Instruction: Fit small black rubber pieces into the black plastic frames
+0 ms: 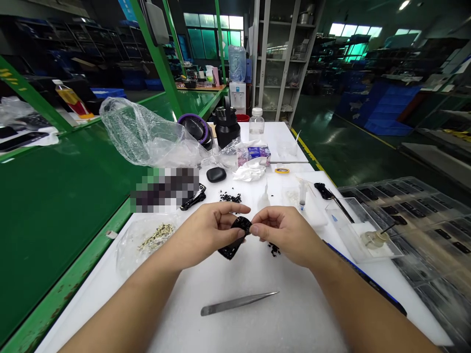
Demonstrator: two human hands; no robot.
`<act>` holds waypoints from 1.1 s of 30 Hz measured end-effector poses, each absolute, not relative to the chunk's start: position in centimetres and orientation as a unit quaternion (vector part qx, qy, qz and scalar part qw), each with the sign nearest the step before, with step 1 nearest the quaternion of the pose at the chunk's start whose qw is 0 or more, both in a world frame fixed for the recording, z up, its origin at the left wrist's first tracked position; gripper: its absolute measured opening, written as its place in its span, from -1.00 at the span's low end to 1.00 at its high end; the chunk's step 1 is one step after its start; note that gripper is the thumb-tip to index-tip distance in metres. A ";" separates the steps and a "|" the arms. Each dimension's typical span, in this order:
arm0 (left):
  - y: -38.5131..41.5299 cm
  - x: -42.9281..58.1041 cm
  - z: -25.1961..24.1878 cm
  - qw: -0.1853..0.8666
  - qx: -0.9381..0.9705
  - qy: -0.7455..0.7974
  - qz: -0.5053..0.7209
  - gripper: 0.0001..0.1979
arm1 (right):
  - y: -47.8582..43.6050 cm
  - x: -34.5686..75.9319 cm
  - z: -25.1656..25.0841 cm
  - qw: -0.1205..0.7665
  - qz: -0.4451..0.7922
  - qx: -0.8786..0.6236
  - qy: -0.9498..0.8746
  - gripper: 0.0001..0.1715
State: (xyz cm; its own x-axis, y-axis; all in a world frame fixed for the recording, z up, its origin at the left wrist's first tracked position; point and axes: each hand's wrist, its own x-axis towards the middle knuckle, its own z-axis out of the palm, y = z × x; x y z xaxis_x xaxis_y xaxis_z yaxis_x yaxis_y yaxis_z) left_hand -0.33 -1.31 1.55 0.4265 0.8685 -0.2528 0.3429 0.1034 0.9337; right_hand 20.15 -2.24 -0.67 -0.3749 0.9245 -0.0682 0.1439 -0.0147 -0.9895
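My left hand [208,230] grips a small black plastic part [228,250] between thumb and fingers, tilted above the white table. At the part's right end, my right hand [281,230] pinches with thumb and index finger; whatever is between those fingertips is too small to make out. A pair of metal tweezers [239,303] lies on the table nearer to me. Tiny black pieces [230,197] are heaped beyond my hands, and a few more black bits [274,249] lie beneath my right hand. Left of my left hand, a clear bag [127,250] holds small gold-coloured parts [156,237].
Behind the hands stand a squeeze bottle [264,198], a black case [216,174], a tissue box [253,154] and a black flask [227,128]. A clear tray [340,245] with a small glass jar [374,239] is at right, near compartmented trays [423,196].
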 end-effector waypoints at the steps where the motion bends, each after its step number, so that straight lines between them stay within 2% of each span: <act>1: -1.2 -0.3 1.6 0.572 0.618 0.484 0.240 -0.54 | -2.2 20.1 -0.7 0.357 0.558 -0.436 -0.609 -0.80; 6: -0.9 0.3 1.5 0.550 0.573 0.514 0.323 -0.59 | -2.4 19.8 -1.0 0.387 0.536 -0.445 -0.605 -0.71; 12: -1.1 1.3 0.6 0.583 0.503 0.478 0.422 -0.62 | -3.1 18.8 -1.2 0.332 0.558 -0.464 -0.603 -0.75; 16: -1.5 1.7 0.4 0.543 0.532 0.503 0.412 -0.62 | -3.3 18.3 -1.2 0.337 0.578 -0.447 -0.594 -0.84; 19: -1.5 1.4 0.7 0.525 0.561 0.497 0.403 -0.62 | -3.2 18.6 -1.0 0.349 0.534 -0.458 -0.619 -0.84; 23: -1.2 0.5 1.0 0.544 0.558 0.486 0.395 -0.77 | -2.9 19.2 -0.5 0.357 0.474 -0.483 -0.644 -0.80; 33: -1.0 0.3 0.8 0.591 0.521 0.487 0.377 -0.80 | -2.7 19.6 -0.1 0.377 0.442 -0.489 -0.651 -0.80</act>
State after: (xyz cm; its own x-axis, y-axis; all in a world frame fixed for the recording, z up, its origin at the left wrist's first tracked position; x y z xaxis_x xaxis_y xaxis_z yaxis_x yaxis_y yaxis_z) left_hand 0.30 -0.97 0.81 0.2406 0.9533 -0.1825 0.0619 0.1726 0.9830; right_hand 19.58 -2.71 -0.14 -0.2383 0.9694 0.0588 0.3042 0.1320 -0.9434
